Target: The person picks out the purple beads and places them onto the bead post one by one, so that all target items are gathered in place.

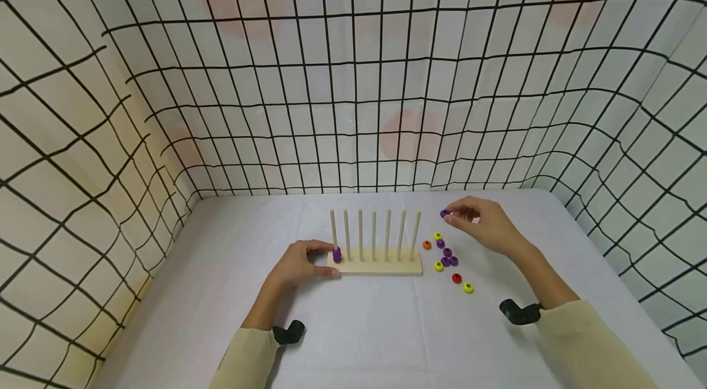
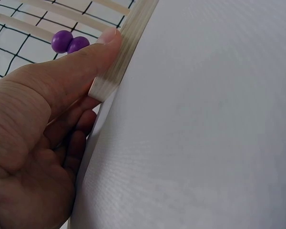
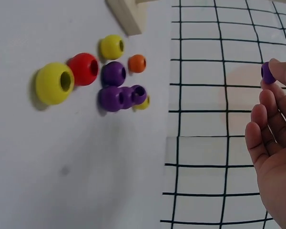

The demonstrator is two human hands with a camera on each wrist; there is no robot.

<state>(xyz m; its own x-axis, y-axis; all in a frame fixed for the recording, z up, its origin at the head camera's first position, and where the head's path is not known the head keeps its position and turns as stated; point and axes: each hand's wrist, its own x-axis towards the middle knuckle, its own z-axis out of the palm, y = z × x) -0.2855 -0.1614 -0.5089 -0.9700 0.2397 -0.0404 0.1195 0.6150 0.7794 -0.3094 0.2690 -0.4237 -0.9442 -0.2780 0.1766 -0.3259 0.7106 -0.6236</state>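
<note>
A pale wooden base [image 1: 381,266] with several upright pegs stands on the white cloth, and two purple beads [image 1: 337,255] are stacked low on its leftmost peg. My left hand [image 1: 295,263] grips the left end of that base; in the left wrist view its thumb [image 2: 93,55] lies along the front edge. To the right, my right hand [image 1: 488,226] pinches a purple bead [image 3: 267,73] between thumb and fingertips, raised above the table. Below it lie loose beads: several purple ones [image 1: 447,253], yellow ones [image 1: 468,288], a red one [image 1: 456,278] and an orange one [image 1: 427,245].
White cloth covers the table [image 1: 364,334]. A black grid net [image 1: 353,70] rises behind it and along both sides. Each wrist carries a black device, one by the left sleeve [image 1: 243,358] and another by the right sleeve [image 1: 591,346].
</note>
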